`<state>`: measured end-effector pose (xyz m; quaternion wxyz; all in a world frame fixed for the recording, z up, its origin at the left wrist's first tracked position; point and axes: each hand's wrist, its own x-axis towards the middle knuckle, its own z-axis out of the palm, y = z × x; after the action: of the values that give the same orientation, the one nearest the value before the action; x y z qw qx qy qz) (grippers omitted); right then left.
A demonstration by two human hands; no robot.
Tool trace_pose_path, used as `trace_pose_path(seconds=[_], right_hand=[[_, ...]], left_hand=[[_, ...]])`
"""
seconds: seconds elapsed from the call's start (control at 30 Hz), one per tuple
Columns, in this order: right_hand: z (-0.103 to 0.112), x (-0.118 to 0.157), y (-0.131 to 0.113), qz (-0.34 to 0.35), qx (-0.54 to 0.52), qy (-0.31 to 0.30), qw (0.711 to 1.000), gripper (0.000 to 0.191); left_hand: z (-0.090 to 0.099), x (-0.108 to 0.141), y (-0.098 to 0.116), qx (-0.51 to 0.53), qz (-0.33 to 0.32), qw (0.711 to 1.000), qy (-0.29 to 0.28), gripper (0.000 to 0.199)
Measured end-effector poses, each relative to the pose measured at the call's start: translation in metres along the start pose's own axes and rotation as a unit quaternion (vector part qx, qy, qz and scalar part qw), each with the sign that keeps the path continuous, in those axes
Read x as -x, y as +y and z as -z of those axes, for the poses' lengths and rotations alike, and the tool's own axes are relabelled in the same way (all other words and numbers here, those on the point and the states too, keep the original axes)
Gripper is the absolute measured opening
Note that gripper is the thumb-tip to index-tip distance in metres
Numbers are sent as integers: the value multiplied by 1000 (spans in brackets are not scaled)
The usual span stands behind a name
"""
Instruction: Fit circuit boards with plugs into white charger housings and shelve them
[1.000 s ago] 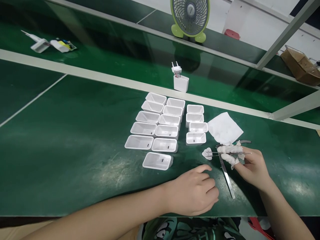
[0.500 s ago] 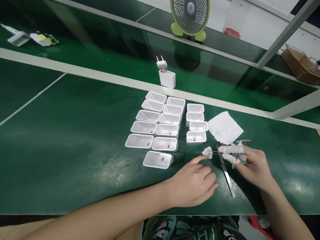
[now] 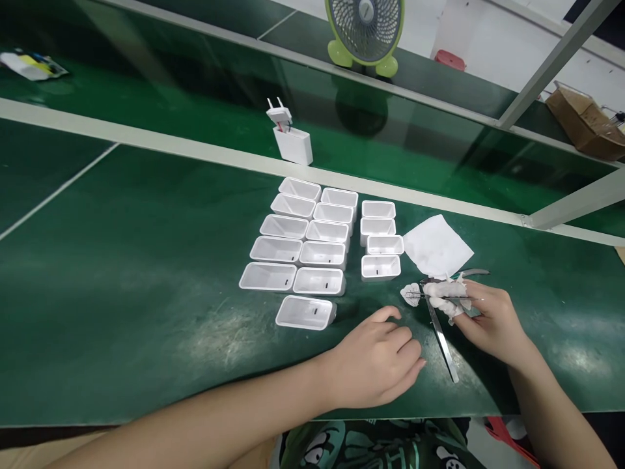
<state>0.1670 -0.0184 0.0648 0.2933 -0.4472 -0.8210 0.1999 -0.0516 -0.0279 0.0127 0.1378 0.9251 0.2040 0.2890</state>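
My right hand (image 3: 481, 312), with white coverings on its thumb and fingers, pinches a thin metal wire-like tool (image 3: 446, 298). At the tool's left end is a small white lump (image 3: 410, 294). My left hand (image 3: 383, 358) rests on the table to the left with loosely curled fingers, the forefinger bent and apart from the lump. Metal tweezers (image 3: 444, 348) lie slanting between the hands. A grey curved handle (image 3: 476, 272) shows behind my right fingers, its other end hidden. Left of the hands stand several open white plastic cases (image 3: 305, 312) in columns, some with a small dark slot.
A white sheet (image 3: 438, 246) lies beyond my right hand. Behind the pale rail (image 3: 195, 155), a white case with a two-pin plug (image 3: 293, 144) stands on a green belt. Farther back are a green fan (image 3: 366, 29) and a cardboard box (image 3: 583, 124).
My left forefinger has drawn back from the white lump and bent. My right hand has shifted slightly left. Beyond the rail, the plug case and the items at far left have moved left.
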Motion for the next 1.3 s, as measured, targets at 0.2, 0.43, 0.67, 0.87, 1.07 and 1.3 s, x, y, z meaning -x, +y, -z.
trace_pose_path(seconds=[0.2, 0.43, 0.67, 0.87, 1.07, 1.3], right_hand=[[5, 3, 0, 5, -3, 20, 1000, 31], [2, 0, 0, -16, 12, 17, 1000, 26], [-1, 0, 1, -6, 23, 27, 999, 28], [-1, 0, 0, 0, 36, 32, 999, 29], [1, -1, 0, 3, 29, 8, 1000, 32], [3, 1, 3, 5, 41, 20, 999, 25]], left_hand=[[-1, 1, 0, 14, 23, 1000, -7, 31], [1, 1, 1, 11, 11, 1000, -11, 34], [1, 1, 0, 2, 0, 1000, -8, 34], [2, 0, 0, -1, -5, 1000, -9, 35], [2, 1, 1, 1, -4, 1000, -15, 35], [0, 2, 0, 9, -7, 1000, -18, 34]])
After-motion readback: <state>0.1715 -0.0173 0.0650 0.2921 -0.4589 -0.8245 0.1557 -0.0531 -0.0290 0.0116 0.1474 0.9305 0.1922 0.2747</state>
